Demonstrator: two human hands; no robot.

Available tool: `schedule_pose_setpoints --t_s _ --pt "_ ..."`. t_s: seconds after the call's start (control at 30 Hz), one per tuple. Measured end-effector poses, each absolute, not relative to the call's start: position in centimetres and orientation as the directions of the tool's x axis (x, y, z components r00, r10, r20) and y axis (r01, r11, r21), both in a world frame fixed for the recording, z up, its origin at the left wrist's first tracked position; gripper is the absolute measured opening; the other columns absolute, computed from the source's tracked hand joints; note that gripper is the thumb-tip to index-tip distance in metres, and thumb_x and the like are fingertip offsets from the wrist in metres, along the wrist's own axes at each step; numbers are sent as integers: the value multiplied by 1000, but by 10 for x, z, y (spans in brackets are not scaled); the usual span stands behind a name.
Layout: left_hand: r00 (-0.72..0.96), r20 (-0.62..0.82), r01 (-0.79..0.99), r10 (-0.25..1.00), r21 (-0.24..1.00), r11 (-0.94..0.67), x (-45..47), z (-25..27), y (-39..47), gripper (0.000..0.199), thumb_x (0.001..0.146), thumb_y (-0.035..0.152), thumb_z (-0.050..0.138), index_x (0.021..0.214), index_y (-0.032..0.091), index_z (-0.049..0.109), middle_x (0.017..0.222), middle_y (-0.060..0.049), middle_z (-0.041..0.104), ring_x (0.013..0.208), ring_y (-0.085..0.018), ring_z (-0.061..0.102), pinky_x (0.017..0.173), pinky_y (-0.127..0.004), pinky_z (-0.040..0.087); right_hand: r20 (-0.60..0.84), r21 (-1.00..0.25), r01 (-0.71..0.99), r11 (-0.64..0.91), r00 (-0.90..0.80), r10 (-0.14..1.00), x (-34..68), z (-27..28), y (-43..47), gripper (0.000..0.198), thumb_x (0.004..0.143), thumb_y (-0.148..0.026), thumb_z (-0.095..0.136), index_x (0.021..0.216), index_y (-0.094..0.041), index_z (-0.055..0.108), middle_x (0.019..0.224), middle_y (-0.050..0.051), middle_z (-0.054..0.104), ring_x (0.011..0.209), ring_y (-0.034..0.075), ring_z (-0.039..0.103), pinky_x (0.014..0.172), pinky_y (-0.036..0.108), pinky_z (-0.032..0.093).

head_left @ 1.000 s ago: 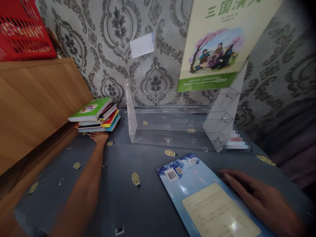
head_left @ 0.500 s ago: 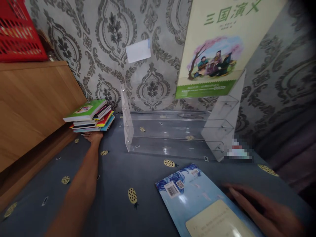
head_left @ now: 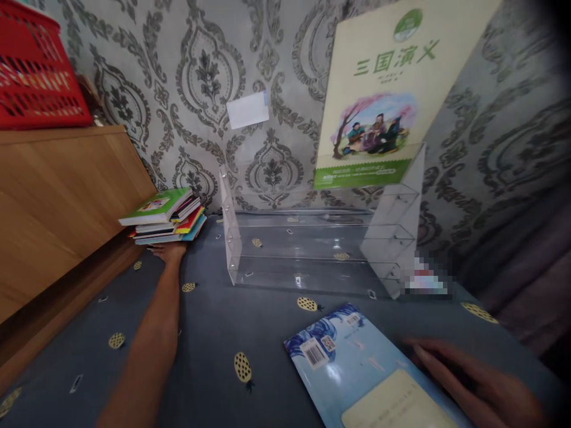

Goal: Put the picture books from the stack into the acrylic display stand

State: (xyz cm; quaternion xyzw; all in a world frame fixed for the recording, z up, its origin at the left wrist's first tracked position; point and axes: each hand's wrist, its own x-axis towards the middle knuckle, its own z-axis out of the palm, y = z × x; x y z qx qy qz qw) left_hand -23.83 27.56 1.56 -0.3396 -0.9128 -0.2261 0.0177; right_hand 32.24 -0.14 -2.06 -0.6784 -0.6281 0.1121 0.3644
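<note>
My left hand (head_left: 169, 252) reaches forward to the foot of a stack of books (head_left: 160, 208). Its visible fingers point left, flat against the stack's near lower edge; some are hidden by the books. A green book tops the pile, with red, yellow and blue covers beneath. My right hand (head_left: 468, 371), slightly blurred, hovers or rests beside the right edge of a blue book (head_left: 352, 356), fingers stretched out. I cannot tell if it touches that book. The blue book lies back cover up, showing barcodes and a cream panel.
A clear acrylic tiered stand (head_left: 298, 267) stands against the patterned wall. A cream and green book (head_left: 379, 101) leans upright on its upper right. A wooden cabinet (head_left: 66, 208) with a red basket (head_left: 40, 71) is at left. A pixelated item (head_left: 426, 279) lies right of the stand.
The view has tilted up a little, so the scene sits slightly lower and more of the cream book shows. Both hands keep about the same place by the books.
</note>
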Motion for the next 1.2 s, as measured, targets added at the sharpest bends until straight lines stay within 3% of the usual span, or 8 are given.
schedule_pose_setpoints --t_s 0.23,0.37,0.5,0.6,0.7,0.83,0.97,1.2 --pt "-597 159 790 786 283 543 -210 19 221 91 89 48 44 144 -21 24 152 -43 29 147 -49 26 117 -59 25 209 -714 691 108 63 976 302 12 -7 41 86 -59 51 88 -27 75 90 6 80 80 29 76 67 36 62" --pt "-324 57 931 944 196 308 -189 15 172 65 90 38 40 136 -7 50 151 -32 43 148 -40 30 119 -53 27 192 -709 697 110 40 981 296 20 -12 40 90 -51 47 95 -21 74 92 7 79 82 25 74 69 34 58" --pt "-21 5 983 1000 184 20 -151 3 98 61 90 40 44 141 8 52 155 -16 45 149 -27 33 122 -39 27 216 -708 692 143 19 976 294 21 -16 39 92 -45 45 94 -18 73 84 6 77 75 22 71 64 30 53" --pt "424 125 880 897 178 -441 -105 -8 38 66 94 51 45 152 20 40 162 -11 36 151 -29 30 122 -47 30 231 -694 702 159 8 973 294 19 -18 38 93 -43 44 94 -17 72 79 5 75 69 19 68 61 28 50" --pt "667 163 708 727 166 -687 -60 -14 2 72 98 52 45 161 30 16 165 -7 28 152 -27 27 122 -50 31 238 -683 710 172 -6 971 295 17 -18 36 94 -41 44 94 -17 72 79 5 75 69 19 67 62 29 49" --pt "732 143 642 666 181 -745 -29 -9 -1 75 100 54 44 161 30 9 166 -10 25 152 -30 25 120 -51 34 250 -612 762 213 -69 966 302 18 -18 34 96 -34 42 100 -18 71 86 6 75 76 21 68 69 32 51" --pt "778 91 595 622 213 -775 -24 5 10 73 101 52 42 161 28 10 167 -11 18 153 -30 22 122 -51 30 306 -422 813 401 -288 907 298 28 -14 32 98 -28 42 114 -19 69 113 12 73 107 27 66 92 43 52" --pt "822 142 523 552 199 -829 -15 11 12 68 103 48 40 160 24 15 165 -13 27 153 -26 22 124 -52 27 181 -364 656 662 -647 741 241 26 9 42 103 -24 40 143 -17 51 151 12 52 144 21 42 120 46 32"
